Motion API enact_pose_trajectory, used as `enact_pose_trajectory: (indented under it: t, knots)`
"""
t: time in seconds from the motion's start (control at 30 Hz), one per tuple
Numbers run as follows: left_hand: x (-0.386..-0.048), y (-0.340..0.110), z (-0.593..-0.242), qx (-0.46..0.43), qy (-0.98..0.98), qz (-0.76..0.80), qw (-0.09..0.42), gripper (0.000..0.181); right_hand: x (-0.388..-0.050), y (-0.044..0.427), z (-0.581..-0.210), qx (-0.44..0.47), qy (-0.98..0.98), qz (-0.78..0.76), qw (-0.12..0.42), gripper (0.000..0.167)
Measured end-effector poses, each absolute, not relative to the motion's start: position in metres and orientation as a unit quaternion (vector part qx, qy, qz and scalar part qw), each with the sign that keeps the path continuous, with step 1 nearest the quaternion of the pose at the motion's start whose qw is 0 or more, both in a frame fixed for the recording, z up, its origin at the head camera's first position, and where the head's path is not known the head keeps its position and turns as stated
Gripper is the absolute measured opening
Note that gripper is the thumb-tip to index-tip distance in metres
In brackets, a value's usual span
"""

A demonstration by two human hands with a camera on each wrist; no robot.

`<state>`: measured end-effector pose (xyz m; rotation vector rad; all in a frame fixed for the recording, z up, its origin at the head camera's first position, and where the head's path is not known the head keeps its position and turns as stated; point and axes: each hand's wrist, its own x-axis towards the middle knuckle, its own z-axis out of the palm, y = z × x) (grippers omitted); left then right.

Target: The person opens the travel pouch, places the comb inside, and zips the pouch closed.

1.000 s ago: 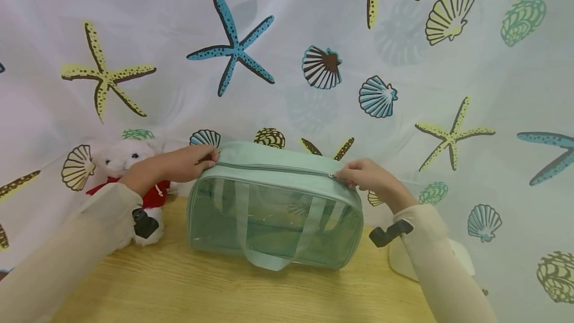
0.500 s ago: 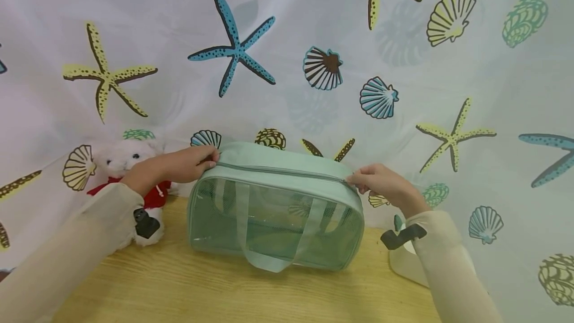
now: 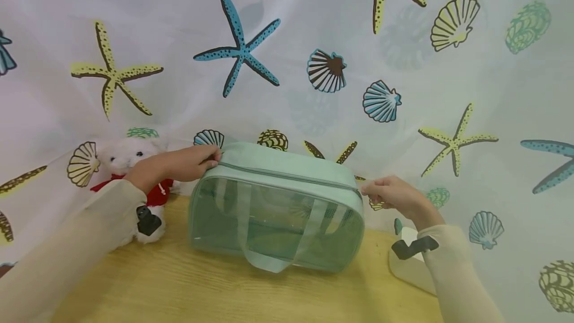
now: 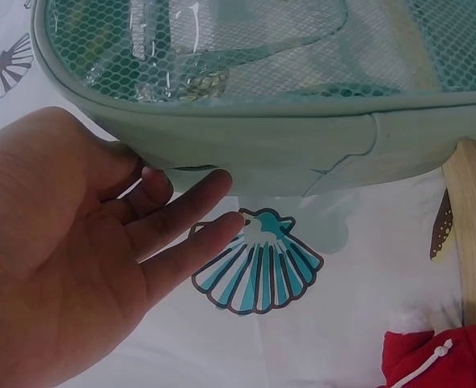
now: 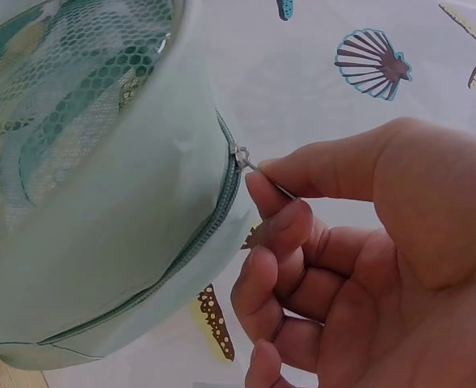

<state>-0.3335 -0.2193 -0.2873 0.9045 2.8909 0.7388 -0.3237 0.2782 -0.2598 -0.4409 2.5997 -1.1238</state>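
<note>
A mint-green toiletry bag (image 3: 278, 213) with clear, mesh-backed panels and a hanging strap stands upright on the wooden table. At the bag's upper left end, my left hand (image 3: 190, 162) pinches the fabric near the zipper (image 3: 287, 173). In the left wrist view that hand's thumb and index fingertips are partly hidden, while its other fingers extend loosely below the bag's edge. My right hand (image 3: 394, 196) is at the upper right end. The right wrist view shows its thumb and index finger pinching the metal zipper pull (image 5: 276, 181), with the slider (image 5: 239, 156) on the zipper track.
Left of the bag sits a white plush toy (image 3: 123, 156) in a red top, partly behind my left forearm. A white object (image 3: 410, 263) stands on the right, partly behind my right sleeve. A shell-and-starfish curtain (image 3: 287, 88) hangs behind the wooden table (image 3: 251, 293).
My right hand has drawn the zipper pull rightward along the zipper and slightly down past the bag's top right corner. My left hand keeps its hold at the left end.
</note>
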Motion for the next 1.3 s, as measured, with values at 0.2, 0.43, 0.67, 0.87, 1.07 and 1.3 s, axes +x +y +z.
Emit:
enact_pose_trajectory:
  t: [0.2,0.43,0.67,0.87,1.07,1.3]
  knots:
    - [-0.336,-0.218,-0.290,0.284,0.931,0.230,0.010,0.010,-0.321,0.284,-0.263,-0.134,0.900,-0.390,0.143,0.038]
    - [-0.333,-0.218,-0.287,0.292,0.927,0.234,-0.002,0.010,-0.319,0.288,-0.261,-0.119,0.909,-0.372,0.142,0.037]
    - [-0.333,-0.219,-0.288,0.289,0.929,0.232,0.000,0.010,-0.321,0.297,-0.266,-0.101,0.909,-0.371,0.163,0.037]
    - [-0.333,-0.219,-0.290,0.289,0.929,0.233,0.001,0.010,-0.322,0.303,-0.270,-0.105,0.909,-0.364,0.173,0.038]
    - [-0.333,-0.218,-0.289,0.292,0.927,0.235,0.002,0.010,-0.324,0.309,-0.277,-0.105,0.906,-0.367,0.183,0.035]
    - [-0.333,-0.221,-0.290,0.286,0.929,0.234,0.003,0.011,-0.326,0.314,-0.283,-0.097,0.896,-0.386,0.198,0.030]
